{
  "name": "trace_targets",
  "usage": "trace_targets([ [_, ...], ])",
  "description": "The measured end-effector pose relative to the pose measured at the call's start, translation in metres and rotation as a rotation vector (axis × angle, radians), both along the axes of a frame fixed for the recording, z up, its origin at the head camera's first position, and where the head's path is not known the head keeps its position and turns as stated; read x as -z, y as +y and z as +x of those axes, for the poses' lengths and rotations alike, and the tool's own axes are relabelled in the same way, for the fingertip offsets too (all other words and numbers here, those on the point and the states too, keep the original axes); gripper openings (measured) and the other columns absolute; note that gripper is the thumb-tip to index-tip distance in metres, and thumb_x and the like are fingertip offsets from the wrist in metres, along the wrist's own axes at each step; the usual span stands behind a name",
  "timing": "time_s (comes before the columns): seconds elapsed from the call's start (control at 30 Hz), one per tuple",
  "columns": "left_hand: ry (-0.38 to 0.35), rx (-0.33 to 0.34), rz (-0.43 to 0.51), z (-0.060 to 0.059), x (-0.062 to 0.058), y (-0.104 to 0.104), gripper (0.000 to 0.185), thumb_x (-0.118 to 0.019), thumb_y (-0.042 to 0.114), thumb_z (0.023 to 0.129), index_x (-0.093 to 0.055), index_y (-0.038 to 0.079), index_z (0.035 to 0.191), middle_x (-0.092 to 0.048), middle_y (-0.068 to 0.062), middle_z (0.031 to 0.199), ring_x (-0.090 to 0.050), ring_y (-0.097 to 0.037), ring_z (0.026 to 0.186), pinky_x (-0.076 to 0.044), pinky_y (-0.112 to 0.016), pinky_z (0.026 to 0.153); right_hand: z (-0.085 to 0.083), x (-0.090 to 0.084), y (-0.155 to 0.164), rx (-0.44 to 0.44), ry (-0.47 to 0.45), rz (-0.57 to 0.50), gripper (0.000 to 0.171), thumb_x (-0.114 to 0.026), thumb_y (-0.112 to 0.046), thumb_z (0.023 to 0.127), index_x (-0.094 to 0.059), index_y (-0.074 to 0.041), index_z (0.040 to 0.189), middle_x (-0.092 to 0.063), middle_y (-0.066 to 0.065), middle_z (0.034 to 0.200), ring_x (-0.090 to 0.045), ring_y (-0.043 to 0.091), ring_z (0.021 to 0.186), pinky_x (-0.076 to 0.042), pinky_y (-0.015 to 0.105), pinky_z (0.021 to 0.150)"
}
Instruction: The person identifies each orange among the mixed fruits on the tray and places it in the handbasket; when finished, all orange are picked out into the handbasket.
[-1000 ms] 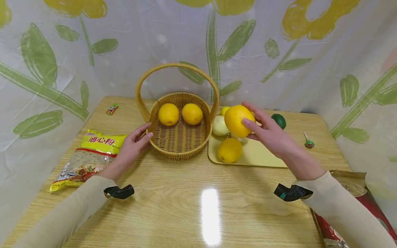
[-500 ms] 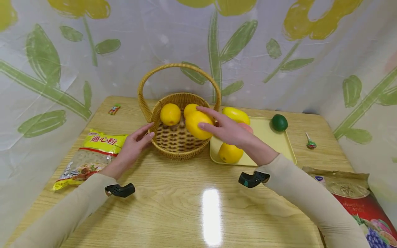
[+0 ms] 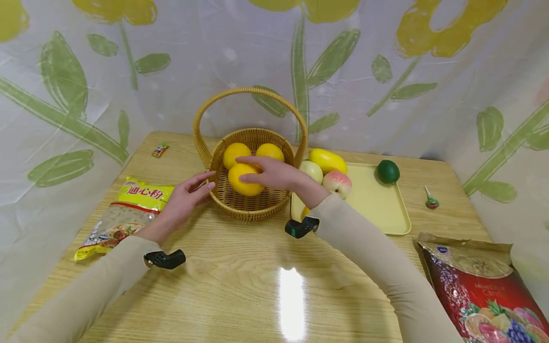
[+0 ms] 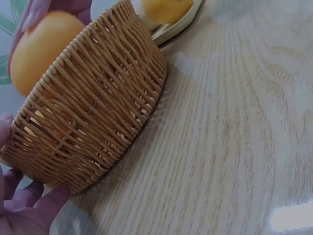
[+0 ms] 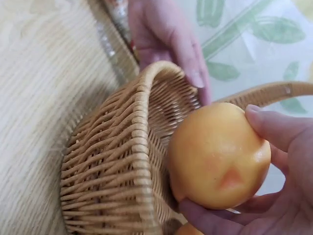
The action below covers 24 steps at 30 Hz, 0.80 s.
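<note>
So the right hand (image 3: 274,172) has its fingers clamped round a round orange fruit (image 3: 245,180), which is at the mouth of the wicker basket (image 3: 250,214), just above the middle of the frame. From the left wrist view it pokes up past the rim; can't really tell if it's touching the two other oranges (image 3: 236,155) sitting at the back inside. The left hand (image 3: 185,200) grips the basket's left edge, thumb up by the rim, other fingers against the outer wall.

Right of centre there's a yellow tray (image 3: 375,205) with a pale round fruit (image 3: 311,170), a long yellow one (image 3: 328,161), a pinkish peach (image 3: 337,183) and a dark green fruit (image 3: 388,171) in its upper right corner. Pasta bag (image 3: 128,214) on the counter (image 3: 214,290) at left, shiny red candy bag (image 3: 484,286) lower right.
</note>
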<state>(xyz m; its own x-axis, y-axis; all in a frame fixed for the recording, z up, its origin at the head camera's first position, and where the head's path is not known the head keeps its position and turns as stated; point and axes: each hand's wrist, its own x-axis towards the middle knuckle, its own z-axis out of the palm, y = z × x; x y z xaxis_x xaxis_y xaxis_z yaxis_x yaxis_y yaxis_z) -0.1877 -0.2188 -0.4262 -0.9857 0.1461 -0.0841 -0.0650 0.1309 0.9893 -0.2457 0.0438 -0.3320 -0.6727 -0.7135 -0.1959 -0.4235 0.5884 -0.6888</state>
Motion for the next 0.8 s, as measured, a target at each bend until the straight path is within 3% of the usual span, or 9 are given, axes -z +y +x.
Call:
trace_targets([
  [0.2, 0.000, 0.007, 0.014, 0.000, -0.001, -0.001, 0.061, -0.059, 0.036, 0.098, -0.041, 0.008, 0.149, -0.020, -0.006, 0.161, -0.033, -0.027, 0.141, -0.044, -0.042, 0.104, -0.004, 0.006, -0.026, -0.058, 0.004, 0.144, 0.059, -0.051, -0.043, 0.101, -0.032, -0.024, 0.154, -0.036, 0.001, 0.155, -0.032, 0.019, 0.142, -0.028, 0.037, 0.116],
  [0.47, -0.006, 0.013, 0.050, 0.002, -0.003, 0.002, 0.058, -0.059, 0.031, 0.099, -0.042, 0.005, 0.148, -0.023, -0.006, 0.160, -0.028, -0.026, 0.144, -0.044, -0.040, 0.104, -0.007, 0.015, -0.038, -0.113, -0.075, 0.194, 0.060, -0.052, -0.037, 0.102, -0.030, -0.019, 0.155, -0.029, 0.003, 0.159, -0.026, 0.021, 0.145, -0.024, 0.038, 0.119],
  [0.8, -0.007, 0.008, 0.025, 0.003, -0.005, 0.001, 0.059, -0.058, 0.033, 0.099, -0.040, 0.005, 0.148, -0.023, -0.005, 0.160, -0.028, -0.027, 0.144, -0.042, -0.044, 0.105, -0.008, 0.016, -0.032, -0.131, -0.028, 0.236, 0.066, -0.057, -0.040, 0.099, -0.029, -0.020, 0.155, -0.031, 0.004, 0.158, -0.027, 0.021, 0.144, -0.023, 0.038, 0.119],
])
